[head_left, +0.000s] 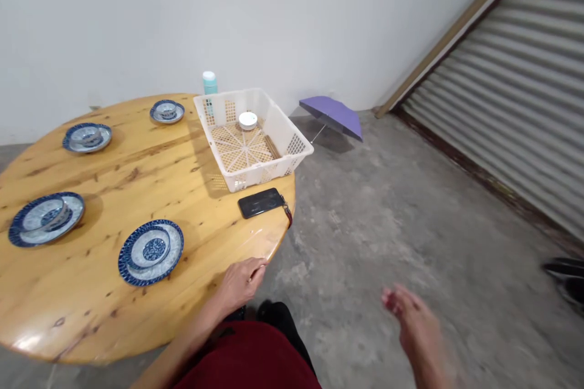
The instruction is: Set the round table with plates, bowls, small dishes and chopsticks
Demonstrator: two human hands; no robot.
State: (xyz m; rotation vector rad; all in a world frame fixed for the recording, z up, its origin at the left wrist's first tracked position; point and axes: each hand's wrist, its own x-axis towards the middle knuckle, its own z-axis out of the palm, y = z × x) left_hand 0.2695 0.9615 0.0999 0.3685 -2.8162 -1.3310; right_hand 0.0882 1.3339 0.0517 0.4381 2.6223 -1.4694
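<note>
My left hand (240, 282) rests at the near edge of the round wooden table (91, 310), fingers loosely curled, holding nothing that I can see. My right hand (417, 328) hangs in the air over the concrete floor, right of the table, fingers spread and empty, slightly blurred. Closest to my left hand is a blue-and-white plate (151, 251) with a small bowl on it. A black phone (261, 202) lies near the table's right edge. Behind it stands a white plastic basket (292, 134) with a small white lid (247, 120) inside.
Three more blue-and-white plates with bowls (45, 217) (87, 137) (166, 111) sit around the table. A teal-capped bottle (209, 82) stands behind the basket. A purple umbrella (332, 114) lies open on the floor by the wall. A roller shutter (515, 73) runs along the right.
</note>
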